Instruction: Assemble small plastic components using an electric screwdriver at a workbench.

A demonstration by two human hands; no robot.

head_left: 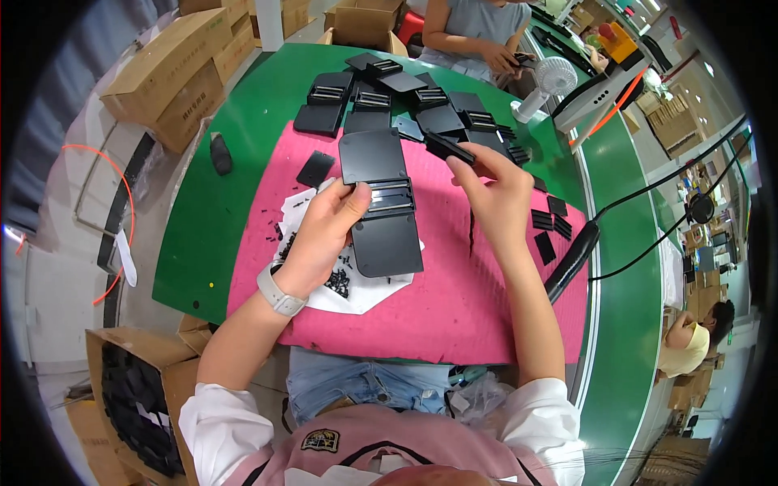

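Note:
My left hand grips a black hinged plastic piece, two flat plates joined by a ribbed strip in the middle, its thumb on that strip. To its right, my right hand pinches a small dark ribbed plastic part between thumb and fingers, apart from the hinged piece. Below my left hand, a white sheet lies on the pink mat with many tiny black bits on it. A loose black plate rests beside the sheet.
More black hinged pieces are heaped at the table's far side. Small black parts and a black cylindrical tool with a cable lie right. A white fan stands far right, near another person. An open carton sits lower left.

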